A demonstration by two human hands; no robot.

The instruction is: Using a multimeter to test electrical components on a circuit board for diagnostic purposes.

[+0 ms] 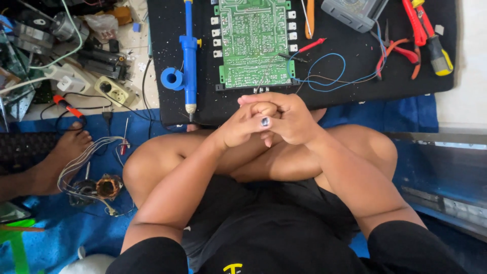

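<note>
While the person sat cross-legged on the blue floor cloth (pixel 406 114), both hands met over the knees, clasped together. Left hand (pixel 242 127) curled shut, its fingers (pixel 264 109) folded over and interlaced with those of the right hand (pixel 286 117); one dark-painted thumbnail showed at the middle of the clasp. Right hand's fingers wrapped closed around the left. Neither hand held a tool or part; they touched only each other.

Just beyond the knuckles lay the black work mat (pixel 167 50), flecked with pale specks. On it, nearest the hands, the green rectangular printed circuit board (pixel 252 43), solder side up, white connector blocks along both long edges. Thin blue and red wires (pixel 324 76) looped off its right edge. Left of the board, well clear of the hands, the blue plastic desoldering pump (pixel 189 56), tip toward the person, a blue ring beside its barrel. Far right of the mat: red-handled pliers (pixel 401 50) and a yellow-and-black screwdriver (pixel 439 56).

Off the mat to the left, a white plug socket (pixel 115 90) among cables, and another person's bare foot (pixel 66 149) resting by a copper-wound coil (pixel 107 186).
</note>
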